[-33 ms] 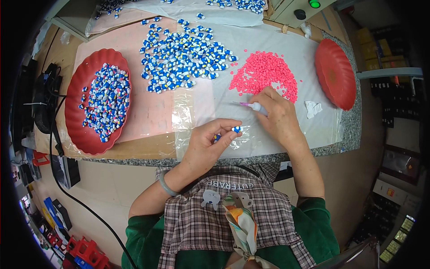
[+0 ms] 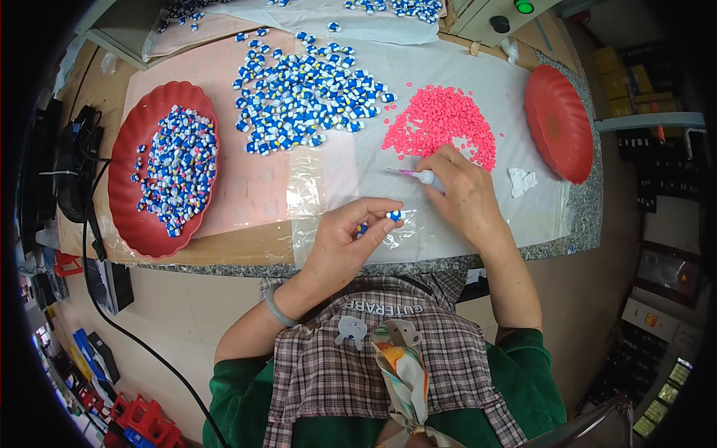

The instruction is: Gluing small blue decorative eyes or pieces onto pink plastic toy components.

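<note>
Between the thumb and fingertips of my left hand is a small blue-and-white figurine. A second blue piece shows among the curled fingers of that hand. My right hand is closed round a small needle-tipped glue bottle, pale with a purple collar, its thin tip pointing left. Just beyond that hand spreads a heap of small pink pieces, which the fingers reach at its near edge. Farther left lies a loose pile of blue-and-white figurines with yellow spots.
At the left a red scalloped tray holds many figurines, some with pink bits. Another red tray stands at the right, near a crumpled white tissue. A black cable hangs past the table's stone front edge.
</note>
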{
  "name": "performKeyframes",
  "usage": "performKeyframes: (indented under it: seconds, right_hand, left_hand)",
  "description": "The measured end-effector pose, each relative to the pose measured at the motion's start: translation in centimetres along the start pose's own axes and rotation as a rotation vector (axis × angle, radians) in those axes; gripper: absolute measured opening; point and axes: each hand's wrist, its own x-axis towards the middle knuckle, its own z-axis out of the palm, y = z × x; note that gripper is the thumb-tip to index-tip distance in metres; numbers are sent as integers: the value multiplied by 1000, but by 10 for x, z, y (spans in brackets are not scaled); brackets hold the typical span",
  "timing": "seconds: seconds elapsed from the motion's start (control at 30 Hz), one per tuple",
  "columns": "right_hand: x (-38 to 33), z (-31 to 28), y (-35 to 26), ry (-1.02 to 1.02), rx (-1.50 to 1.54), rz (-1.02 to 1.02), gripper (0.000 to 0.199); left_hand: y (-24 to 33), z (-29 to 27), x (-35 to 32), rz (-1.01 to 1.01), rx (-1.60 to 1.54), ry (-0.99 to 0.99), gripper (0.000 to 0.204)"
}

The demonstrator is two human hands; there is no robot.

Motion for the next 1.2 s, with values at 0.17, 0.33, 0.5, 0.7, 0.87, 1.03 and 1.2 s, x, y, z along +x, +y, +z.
performKeyframes:
  seconds: [0.17,0.33,0.5,0.7,0.87,1.03,1.2]
  right_hand:
    - [-3,-2,0,12,65,30,21]
    - [-13,-1,7,95,503,94,13]
    - [-22,-3,-2,-53,1120,434,7]
    - [-31,5,11,-131,1221,311,6]
    - [-33,6,2,-61,1295,390,3]
    - [-39,15,0,-7,1420,481,4]
    - [-41,16,-4,-2,1534,534,5]
  left_hand:
    - [2,0,-1,-4,-9,1,24]
    - [0,0,-1,-11,14,-2,25]
    - [1,0,0,-28,20,-3,25]
    - [4,1,0,-32,19,1,25]
    - [1,2,0,4,-14,24,24]
    - [3,1,-1,-20,45,7,25]
    - [2,3,0,-4,58,6,25]
